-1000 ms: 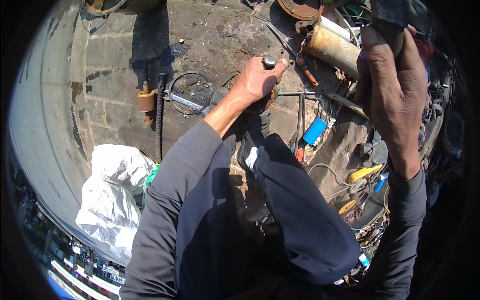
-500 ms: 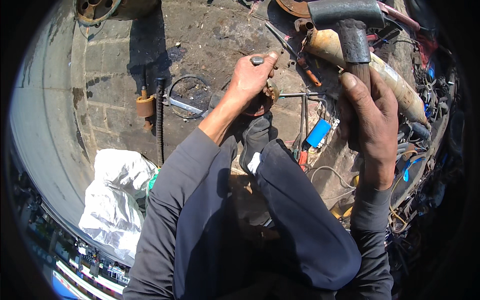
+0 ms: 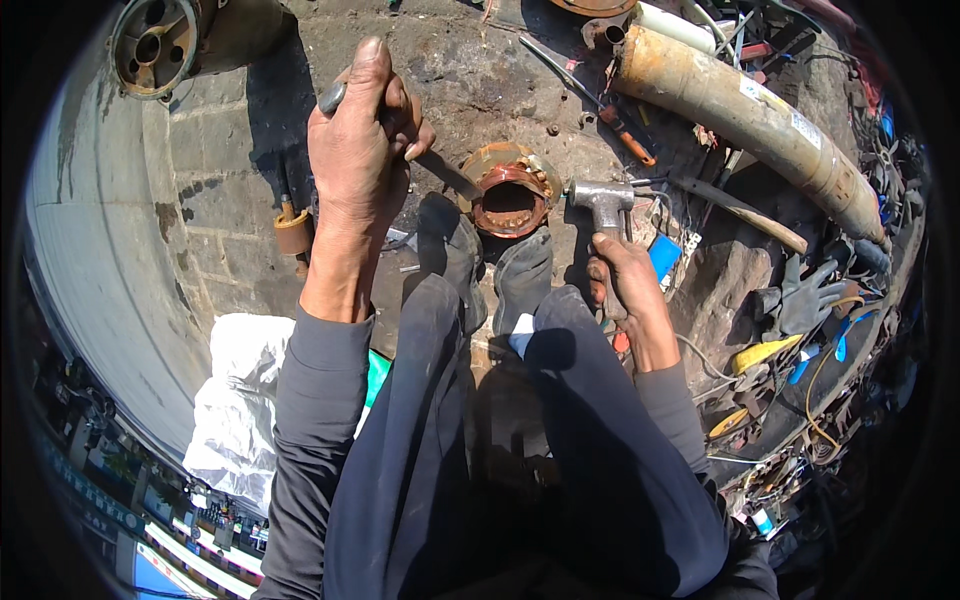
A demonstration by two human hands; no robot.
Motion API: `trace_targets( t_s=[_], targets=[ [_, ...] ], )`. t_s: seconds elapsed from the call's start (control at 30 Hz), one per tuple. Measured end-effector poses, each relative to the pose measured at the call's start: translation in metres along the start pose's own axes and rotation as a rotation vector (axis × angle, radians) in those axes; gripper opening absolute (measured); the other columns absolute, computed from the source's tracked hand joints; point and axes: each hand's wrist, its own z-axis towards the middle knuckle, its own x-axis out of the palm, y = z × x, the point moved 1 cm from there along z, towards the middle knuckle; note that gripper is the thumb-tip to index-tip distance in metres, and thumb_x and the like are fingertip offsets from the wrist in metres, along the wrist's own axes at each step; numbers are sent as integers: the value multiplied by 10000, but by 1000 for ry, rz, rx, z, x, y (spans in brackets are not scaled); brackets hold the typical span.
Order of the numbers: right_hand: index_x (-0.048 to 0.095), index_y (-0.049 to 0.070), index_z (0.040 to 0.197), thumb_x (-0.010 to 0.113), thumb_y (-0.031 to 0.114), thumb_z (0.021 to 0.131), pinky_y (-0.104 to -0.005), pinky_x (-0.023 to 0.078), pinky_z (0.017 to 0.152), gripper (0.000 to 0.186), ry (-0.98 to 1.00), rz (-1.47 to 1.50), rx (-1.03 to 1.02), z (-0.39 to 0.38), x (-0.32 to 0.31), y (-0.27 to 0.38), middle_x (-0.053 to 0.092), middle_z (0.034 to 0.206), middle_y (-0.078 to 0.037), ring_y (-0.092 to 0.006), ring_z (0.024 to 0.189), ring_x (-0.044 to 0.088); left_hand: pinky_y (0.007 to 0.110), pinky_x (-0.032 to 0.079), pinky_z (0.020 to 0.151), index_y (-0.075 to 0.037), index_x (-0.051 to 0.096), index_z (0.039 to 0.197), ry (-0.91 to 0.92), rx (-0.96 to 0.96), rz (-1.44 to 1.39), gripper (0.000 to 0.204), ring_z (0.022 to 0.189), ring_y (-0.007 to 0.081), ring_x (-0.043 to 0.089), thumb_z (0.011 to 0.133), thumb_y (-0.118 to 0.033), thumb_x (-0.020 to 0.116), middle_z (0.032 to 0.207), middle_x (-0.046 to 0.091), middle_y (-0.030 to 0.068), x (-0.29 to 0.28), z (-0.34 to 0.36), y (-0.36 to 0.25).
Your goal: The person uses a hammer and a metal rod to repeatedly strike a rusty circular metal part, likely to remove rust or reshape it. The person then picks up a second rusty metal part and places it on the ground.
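Observation:
My left hand (image 3: 358, 140) is raised and closed around a metal rod or chisel whose blunt end sticks out above the fist. My right hand (image 3: 622, 283) grips the handle of a steel hammer (image 3: 603, 200), whose head rests low beside a rusty ring-shaped motor part with copper windings (image 3: 508, 190). That ring lies on the dirty ground just past my two dark shoes (image 3: 488, 268). My legs in dark trousers fill the lower middle.
A long rusty cylinder (image 3: 752, 115) lies at the upper right, with a screwdriver (image 3: 620, 130) near it. A grey glove (image 3: 812, 297), wires and scrap pile up on the right. A white sack (image 3: 238, 400) sits lower left, a round metal casting (image 3: 152, 45) top left.
The hammer has come down from its raised position to beside the ring. My left hand has lifted off the ring with its tool and moved up and left.

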Motion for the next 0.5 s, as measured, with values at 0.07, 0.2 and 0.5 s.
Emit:
trace_targets(
  t_s=[0.07,0.2,0.5],
  targets=[
    [587,39,940,584,211,1040,-272,416,425,199,22,6,11,3,-1,-1,544,653,-1,-122,458,517,272,321,492,-125,506,768,37,-23,8,419,516,86,331,1087,-385,587,606,384,-35,8,-3,3],
    [585,38,935,579,211,1044,-275,425,428,205,17,-71,-30,11,1,3,549,657,-5,-126,459,520,271,369,478,-101,535,774,117,-92,160,427,506,88,402,1083,-390,596,620,453,-22,25,-7,30],
    [572,72,984,600,252,1042,-255,424,407,191,20,-7,-22,15,7,0,549,646,7,-117,428,502,245,376,533,-61,631,773,299,-104,412,470,596,45,451,1053,-439,641,653,534,-52,40,2,63]
  ],
)
